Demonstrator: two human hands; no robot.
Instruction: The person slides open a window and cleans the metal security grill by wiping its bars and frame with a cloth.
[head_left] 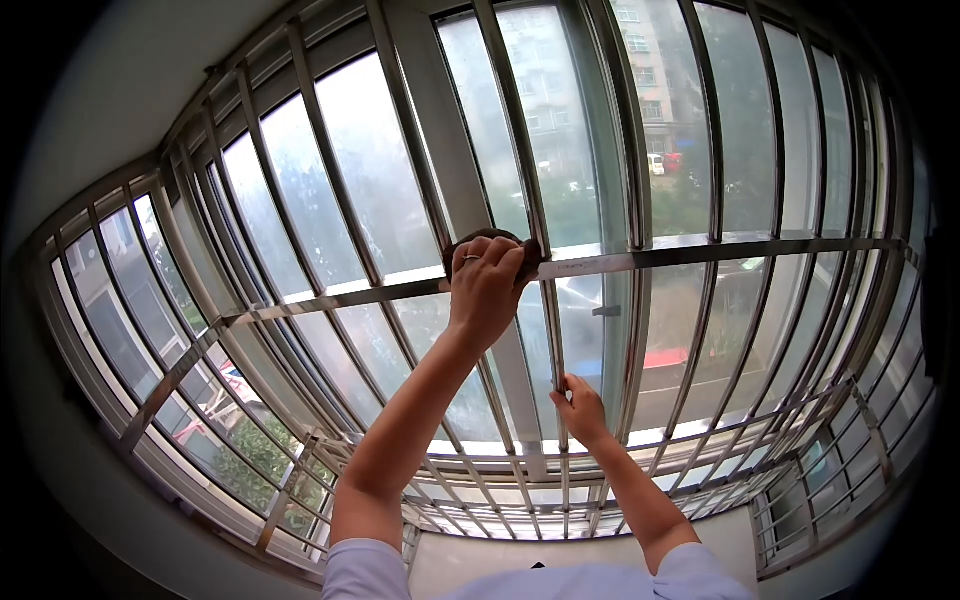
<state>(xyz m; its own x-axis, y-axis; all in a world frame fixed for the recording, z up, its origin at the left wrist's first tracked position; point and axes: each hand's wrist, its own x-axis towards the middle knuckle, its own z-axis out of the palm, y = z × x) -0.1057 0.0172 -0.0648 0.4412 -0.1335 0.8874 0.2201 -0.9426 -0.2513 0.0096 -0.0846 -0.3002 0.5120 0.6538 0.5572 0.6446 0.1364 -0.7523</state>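
My left hand (487, 283) is raised to the flat horizontal rail (590, 264) of a metal window grille. Its fingers are wrapped round a dark cloth (462, 250), which lies against the rail and touches the upright bar (520, 150) beside it. Lower and to the right, my right hand (580, 408) is closed round a thin upright bar (555, 345) below the rail. A ring shows on a finger of my left hand.
Metal bars surround me in front and on both sides, with glass panes (360, 120) behind them. A lower barred shelf (500, 490) runs across below my hands. Buildings (645, 75), greenery and vehicles show outside. A pale wall (460, 565) stands beneath.
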